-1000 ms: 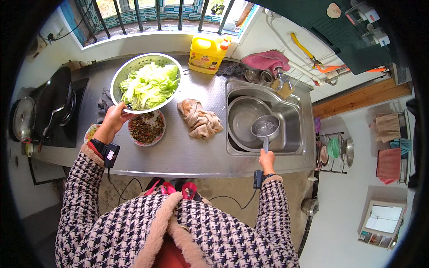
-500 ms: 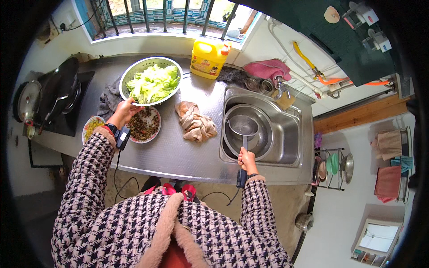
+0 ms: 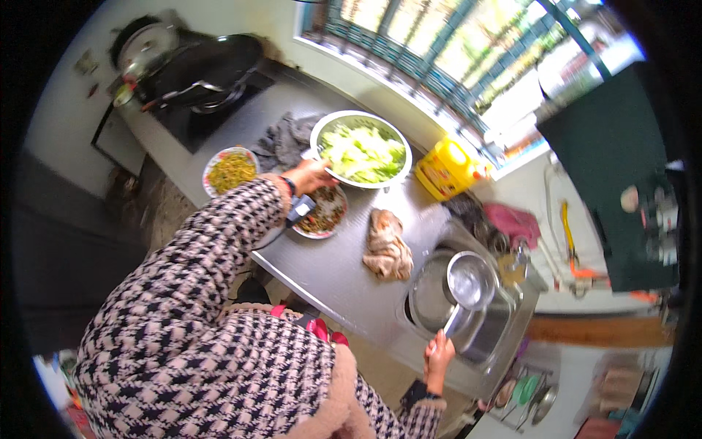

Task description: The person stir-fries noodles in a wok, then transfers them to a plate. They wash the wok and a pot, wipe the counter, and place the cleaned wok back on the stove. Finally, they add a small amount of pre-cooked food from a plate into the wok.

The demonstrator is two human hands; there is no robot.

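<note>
Left hand: positioned at the near-left edge of a colander, its fingers clamped on the rim. The colander is pale and round, contains shredded green leaves, and is located toward the back of the metal desk. Whether its base touches the desk cannot be told.

Right hand: fingers clamped around the handle of a metal dipper. The dipper's round bowl is over the metal basin, which sits in the sink. Contact between dipper and basin cannot be confirmed.

Surroundings: a bowl of dark chopped food stands just below the colander in the view, partly covered by the left wrist. A second bowl, of yellowish food, stands to the left of it, beyond the checked sleeve. A grey cloth lies between that bowl and the colander. A crumpled beige cloth rests on the desk between the colander and the sink. A yellow jug stands to the right of the colander, near the window wall. A black wok is at the far left, tilted on the stove
</note>
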